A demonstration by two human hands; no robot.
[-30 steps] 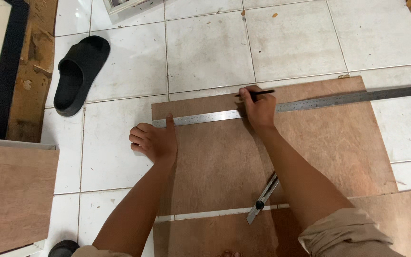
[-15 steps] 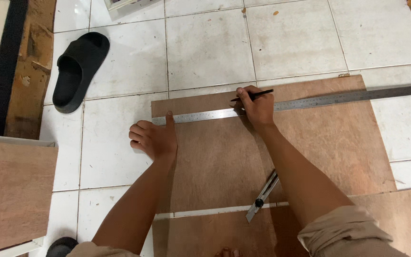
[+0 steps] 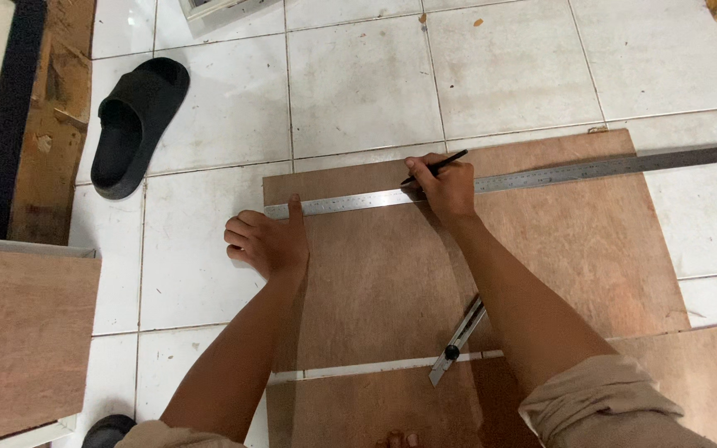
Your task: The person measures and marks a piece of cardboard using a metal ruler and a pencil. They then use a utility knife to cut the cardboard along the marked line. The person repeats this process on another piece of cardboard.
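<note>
A black slide sandal lies on the white tiled floor at upper left — beside a worn wooden strip and a dark-framed panel. A separate brown board sits at lower left, and a folding utility knife rests near the bottom — across the gap between two plywood pieces.

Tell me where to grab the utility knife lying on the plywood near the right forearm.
Take the utility knife by its lower handle end, near the dark knob, coming from the left and above. It lies flat and slanted on the plywood sheet; its upper end runs under the right forearm, so that part is likely blocked, while the lower end lies free by the gap between boards.
</note>
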